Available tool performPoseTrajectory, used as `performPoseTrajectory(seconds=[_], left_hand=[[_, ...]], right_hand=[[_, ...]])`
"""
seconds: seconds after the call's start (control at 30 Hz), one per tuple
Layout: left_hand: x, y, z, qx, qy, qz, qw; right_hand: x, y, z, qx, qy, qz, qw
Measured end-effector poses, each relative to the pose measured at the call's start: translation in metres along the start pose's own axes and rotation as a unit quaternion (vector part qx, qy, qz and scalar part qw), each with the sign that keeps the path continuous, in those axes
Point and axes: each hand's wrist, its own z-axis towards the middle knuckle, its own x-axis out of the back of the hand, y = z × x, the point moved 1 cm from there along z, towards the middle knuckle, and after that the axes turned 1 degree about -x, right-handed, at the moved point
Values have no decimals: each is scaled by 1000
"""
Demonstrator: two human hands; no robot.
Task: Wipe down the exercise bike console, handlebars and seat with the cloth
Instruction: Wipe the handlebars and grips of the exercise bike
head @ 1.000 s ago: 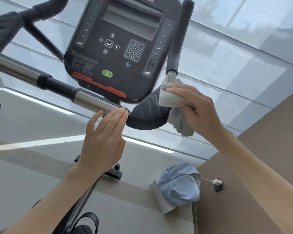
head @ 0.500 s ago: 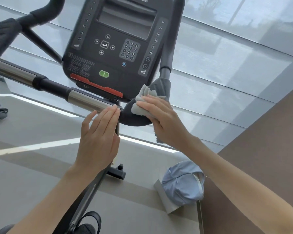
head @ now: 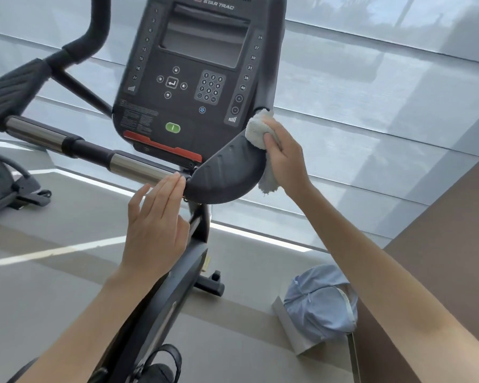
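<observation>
The black bike console (head: pixel 197 78) fills the top centre. Below it runs the handlebar (head: pixel 122 161), chrome and black, ending in a dark curved elbow pad (head: pixel 224 175) at the right. My right hand (head: pixel 285 158) grips a pale grey cloth (head: pixel 256 131) and presses it on the pad's upper right end, where the upright grip begins. A loose end of the cloth hangs below the hand. My left hand (head: pixel 155 228) lies with straight fingers against the chrome bar beside the pad. The seat is out of view.
The bike frame (head: pixel 174 277) runs down between my arms to a pedal strap (head: pixel 161 360) at the bottom. A light blue cap (head: pixel 320 302) lies on a white box on the floor at the right. Another machine's base (head: pixel 9 186) is at the left. Windows lie behind.
My right hand slid the cloth down and inward over the pad, then back up to its upper right end. The left hand stayed on the chrome bar.
</observation>
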Motion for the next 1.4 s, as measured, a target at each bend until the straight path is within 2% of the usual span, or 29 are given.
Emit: performPoseTrajectory(seconds=[0.17, 0.43, 0.7, 0.97, 1.13, 1.3, 1.4], left_hand=[[3, 3, 0, 5, -10, 5, 1000], [6, -3, 0, -12, -10, -24, 1000], [14, -34, -3, -54, -14, -62, 997], [14, -72, -6, -90, -9, -96, 991], [11, -83, 0, -111, 21, -131, 985], [8, -104, 7, -110, 25, -141, 983], [6, -126, 11, -92, 16, -113, 989]], right_hand=[[-20, 10, -19, -16, 44, 78, 996], [-41, -14, -64, -3, 105, 69, 992], [-87, -44, -99, 27, 178, -44, 983], [-126, -49, -113, 88, 214, -221, 947], [-131, -52, -117, 123, 175, -310, 927], [-99, -77, -100, 174, 80, -254, 948], [-79, -97, -68, 148, 2, -248, 957]])
